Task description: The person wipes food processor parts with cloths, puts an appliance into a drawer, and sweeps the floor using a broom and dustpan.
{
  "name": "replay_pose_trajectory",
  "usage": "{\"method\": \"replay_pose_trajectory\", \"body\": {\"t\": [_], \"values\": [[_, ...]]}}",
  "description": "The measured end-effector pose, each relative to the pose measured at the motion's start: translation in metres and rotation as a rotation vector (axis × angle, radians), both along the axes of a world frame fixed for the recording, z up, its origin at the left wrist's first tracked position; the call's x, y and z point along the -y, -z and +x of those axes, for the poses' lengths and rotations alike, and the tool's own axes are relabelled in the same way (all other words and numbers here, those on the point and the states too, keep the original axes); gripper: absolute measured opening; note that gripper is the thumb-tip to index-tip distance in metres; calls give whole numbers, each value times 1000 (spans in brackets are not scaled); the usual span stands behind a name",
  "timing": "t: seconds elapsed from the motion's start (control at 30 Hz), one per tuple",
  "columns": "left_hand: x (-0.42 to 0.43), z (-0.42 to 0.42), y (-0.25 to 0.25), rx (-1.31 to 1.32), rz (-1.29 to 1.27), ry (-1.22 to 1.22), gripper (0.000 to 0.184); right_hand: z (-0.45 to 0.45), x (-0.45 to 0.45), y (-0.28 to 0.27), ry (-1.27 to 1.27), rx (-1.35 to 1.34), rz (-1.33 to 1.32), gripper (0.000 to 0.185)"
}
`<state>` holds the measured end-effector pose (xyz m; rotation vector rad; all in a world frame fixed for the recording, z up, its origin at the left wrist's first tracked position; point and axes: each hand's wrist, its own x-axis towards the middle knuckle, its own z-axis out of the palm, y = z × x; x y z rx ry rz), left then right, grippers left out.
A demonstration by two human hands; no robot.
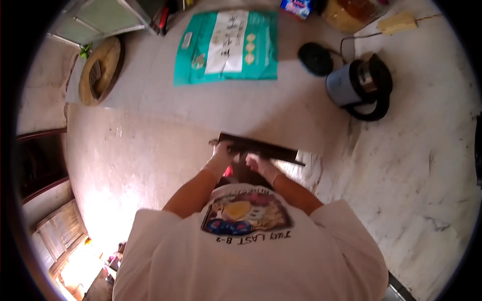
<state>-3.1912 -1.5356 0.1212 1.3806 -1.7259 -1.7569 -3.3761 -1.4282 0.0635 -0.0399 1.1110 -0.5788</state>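
Observation:
A long dark brown piece [263,148], narrow and straight-edged, lies at the near edge of the pale surface, in front of my body. My left hand [221,151] has its fingers closed round the left end of this piece. Close below its middle, my right hand [257,163] has curled fingers; whatever they hold is too small to make out. Both hands look covered by thin translucent gloves ending at the wrists. Something red shows between my forearms.
A teal and white bag [228,47] lies on the pale surface [165,105]. At the right are an open kettle [346,85] and a round black lid [315,58]. A round wooden board [111,60] stands at the left, near a glass-panelled frame [103,20].

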Motion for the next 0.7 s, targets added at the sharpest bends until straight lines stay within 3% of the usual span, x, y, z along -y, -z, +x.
{"method": "replay_pose_trajectory", "body": {"t": [0.03,0.07,0.1,0.17,0.23,0.27,0.3,0.33,0.4,0.43,0.53,0.57,0.67,0.7], "values": [[1,-3,-14,52,-73,-13,27,8,6,-28,43,-244,66,19],[-1,-4,-28,80,-34,-56,28,8,3,-27,70,-321,24,19],[-3,-5,-36,98,-6,-81,28,9,0,-22,152,-266,20,18],[-8,-8,-34,109,7,-115,28,5,1,-66,215,-158,-54,19],[-10,-5,-39,87,49,-114,31,2,-8,-52,233,-37,-50,21],[-20,14,20,63,-91,-33,36,1,-3,-66,249,-37,-13,24],[-17,12,7,177,-32,-9,35,1,-2,-64,150,-72,0,27],[-30,21,59,-161,259,-217,35,2,-3,-57,182,-22,41,30],[-6,5,-9,-774,1189,-688,37,3,12,-84,233,-33,142,31],[-17,13,23,-556,935,-560,32,5,14,-88,267,-16,125,30],[-18,6,9,-391,631,-409,20,7,16,-86,376,28,53,26],[-19,3,-5,-539,688,-506,21,10,15,-79,423,46,23,24],[-12,-2,-14,-476,528,-475,33,17,4,-47,488,79,78,21],[-7,-1,-23,-235,169,-221,32,16,6,-33,497,86,113,20]]}}
